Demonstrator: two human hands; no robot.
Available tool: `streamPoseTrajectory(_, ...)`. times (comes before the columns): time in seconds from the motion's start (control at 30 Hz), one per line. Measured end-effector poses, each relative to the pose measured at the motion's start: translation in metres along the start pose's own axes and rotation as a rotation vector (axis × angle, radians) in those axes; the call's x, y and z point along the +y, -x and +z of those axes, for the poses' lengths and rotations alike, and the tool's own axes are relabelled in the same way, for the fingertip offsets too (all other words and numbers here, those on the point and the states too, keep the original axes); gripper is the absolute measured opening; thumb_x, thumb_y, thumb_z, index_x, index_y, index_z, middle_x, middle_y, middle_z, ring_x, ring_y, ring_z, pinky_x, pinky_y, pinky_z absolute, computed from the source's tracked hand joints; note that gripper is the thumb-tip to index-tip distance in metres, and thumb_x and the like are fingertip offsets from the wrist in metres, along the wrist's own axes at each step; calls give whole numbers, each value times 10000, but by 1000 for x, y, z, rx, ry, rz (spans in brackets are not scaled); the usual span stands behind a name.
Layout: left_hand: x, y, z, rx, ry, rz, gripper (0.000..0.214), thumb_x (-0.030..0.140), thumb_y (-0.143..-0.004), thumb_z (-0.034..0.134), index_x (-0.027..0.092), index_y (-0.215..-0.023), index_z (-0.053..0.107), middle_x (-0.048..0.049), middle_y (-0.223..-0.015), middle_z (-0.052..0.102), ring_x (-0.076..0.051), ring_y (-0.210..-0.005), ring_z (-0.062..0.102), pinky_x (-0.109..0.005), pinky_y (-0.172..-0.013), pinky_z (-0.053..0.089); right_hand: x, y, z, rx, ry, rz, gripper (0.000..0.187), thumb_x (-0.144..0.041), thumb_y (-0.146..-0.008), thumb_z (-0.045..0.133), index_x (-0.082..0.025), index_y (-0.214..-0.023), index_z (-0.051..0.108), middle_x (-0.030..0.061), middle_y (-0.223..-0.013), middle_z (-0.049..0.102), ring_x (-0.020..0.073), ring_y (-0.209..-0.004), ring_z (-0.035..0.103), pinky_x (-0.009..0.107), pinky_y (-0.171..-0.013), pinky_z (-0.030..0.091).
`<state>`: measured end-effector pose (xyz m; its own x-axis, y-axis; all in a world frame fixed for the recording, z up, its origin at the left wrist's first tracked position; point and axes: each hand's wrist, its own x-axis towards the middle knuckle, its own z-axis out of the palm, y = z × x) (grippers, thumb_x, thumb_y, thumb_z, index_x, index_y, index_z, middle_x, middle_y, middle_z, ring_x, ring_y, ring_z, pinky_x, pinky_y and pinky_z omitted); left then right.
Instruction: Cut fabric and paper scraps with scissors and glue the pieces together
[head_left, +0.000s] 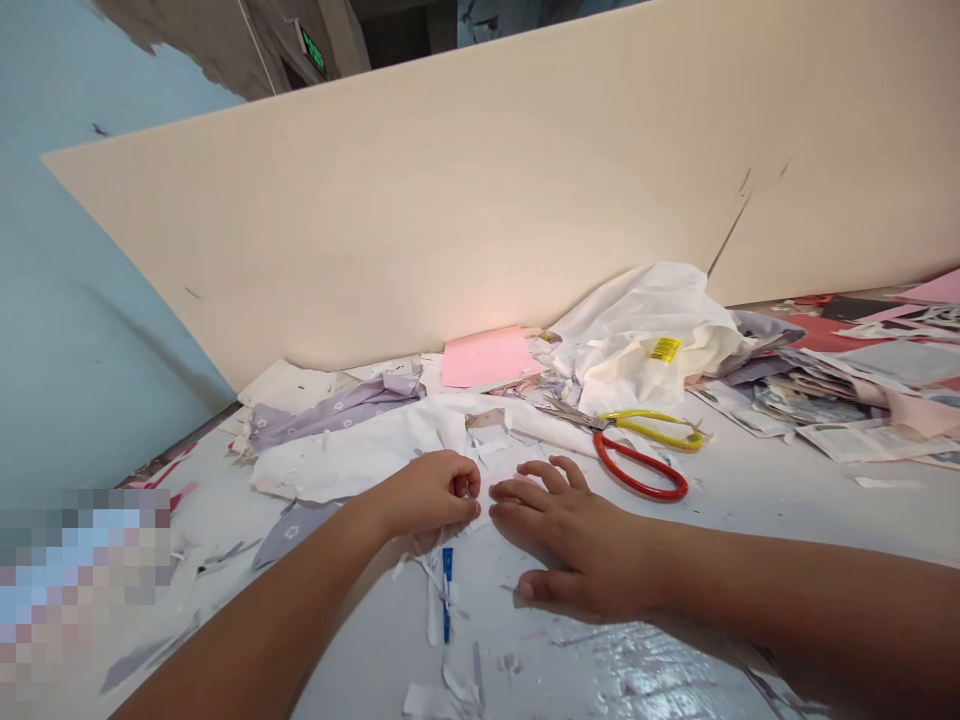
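Note:
My left hand [431, 492] is closed, its fingers curled toward the thumb just above the white table [750, 540]. Whatever it may hold is too small or hidden to see. Flat and palm down, my right hand [574, 545] lies on the table with its fingers spread and nothing gripped. Beyond it rests a pair of scissors [637, 450] with one red and one yellow handle, blades pointing left. A white cloth piece [360, 450] lies behind my left hand. A narrow blue strip [448, 595] is between my forearms, beside thin white scraps.
A cream board [450, 220] stands across the back. Against it are a pink sheet [487, 357], a crumpled white cloth [652, 330] with a yellow label and purple patterned fabric [330, 410]. Stacked paper and fabric pieces [825, 395] lie at right. A blue wall [112, 280] is left.

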<state>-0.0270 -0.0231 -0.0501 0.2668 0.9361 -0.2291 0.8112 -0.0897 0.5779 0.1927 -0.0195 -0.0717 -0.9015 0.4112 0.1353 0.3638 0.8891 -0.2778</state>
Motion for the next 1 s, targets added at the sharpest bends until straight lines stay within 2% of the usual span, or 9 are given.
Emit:
streamPoseTrajectory(0.33, 1, 3, -3, -9, -52, 19, 117, 283, -601, 535, 213, -690, 504, 54, -659, 450, -101, -578, 423, -203, -478, 321, 1, -2, 1, -20, -28, 4, 561, -567, -775, 420, -260, -1245, 426, 79, -1336, 390, 362, -1176, 286, 568, -925, 167)
streamPoseTrajectory(0.47, 0, 3, -2, -7, -46, 21, 124, 283, -599, 535, 211, -696, 509, 53, -662, 450, -100, -575, 422, -206, -489, 326, 2, -1, 3, 23, -25, 25, 606, -570, -776, 415, -253, -1291, 377, 83, -1368, 353, 361, -1189, 266, 557, -928, 163)
streamPoseTrajectory(0.6, -2, 1, 0, -3, -43, 18, 136, 293, -597, 539, 209, -703, 520, 49, -665, 448, -103, -575, 422, -209, -490, 327, 1, 1, 3, 13, -36, 8, 552, -560, -792, 398, -272, -1262, 416, 63, -1325, 412, 348, -1172, 289, 547, -928, 162)
streamPoseTrajectory(0.7, -2, 0, 0, -1, -39, 15, 149, 303, -597, 542, 204, -706, 522, 44, -668, 445, -105, -574, 421, -213, -500, 334, 1, 2, 3, 65, -39, 35, 618, -560, -781, 418, -242, -1307, 360, 89, -1352, 369, 346, -1179, 275, 531, -933, 171)
streamPoseTrajectory(0.87, -4, -1, 0, -13, -26, 3, 156, 300, -597, 541, 200, -717, 529, 43, -653, 462, -107, -558, 428, -217, -494, 342, 0, 1, 1, 21, -42, -1, 505, -539, -790, 422, -253, -1204, 474, 77, -1260, 462, 314, -1119, 346, 504, -926, 193)
streamPoseTrajectory(1.0, -5, -1, 0, -23, -2, 8, 162, 295, -601, 537, 197, -730, 531, 41, -657, 467, -113, -577, 443, -217, -504, 352, 0, 2, 1, 39, -44, 37, 626, -570, -777, 411, -243, -1309, 352, 87, -1355, 361, 340, -1177, 276, 520, -931, 173)
